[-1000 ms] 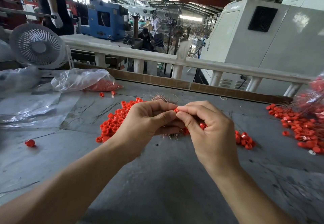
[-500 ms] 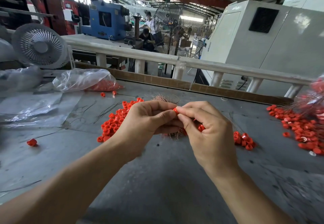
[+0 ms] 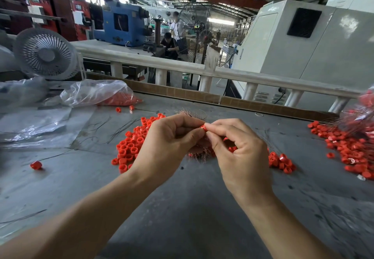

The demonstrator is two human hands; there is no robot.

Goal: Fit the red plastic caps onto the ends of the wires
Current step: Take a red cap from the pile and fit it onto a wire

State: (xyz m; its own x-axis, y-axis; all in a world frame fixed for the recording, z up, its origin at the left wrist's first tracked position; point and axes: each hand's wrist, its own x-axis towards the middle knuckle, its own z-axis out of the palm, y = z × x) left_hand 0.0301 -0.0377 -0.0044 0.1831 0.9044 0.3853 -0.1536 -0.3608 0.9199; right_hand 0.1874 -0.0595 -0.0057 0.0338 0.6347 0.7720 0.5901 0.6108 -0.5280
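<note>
- Head view: the left hand [image 3: 168, 143] and right hand [image 3: 240, 149] meet above the grey table [image 3: 182, 218], fingertips pinching one red cap [image 3: 203, 127] between them.
- The left hand's curled fingers also hold a copper wire bundle [image 3: 197, 153].
- Left of the hands, a clear plastic bag [image 3: 97, 92] holds red caps; a loose cap pile [image 3: 131, 147] lies nearer.

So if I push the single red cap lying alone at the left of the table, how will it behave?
The lone cap is small, probably light, and should slide easily on the smooth table. It seems to lie sideways, so it may roll.
</note>
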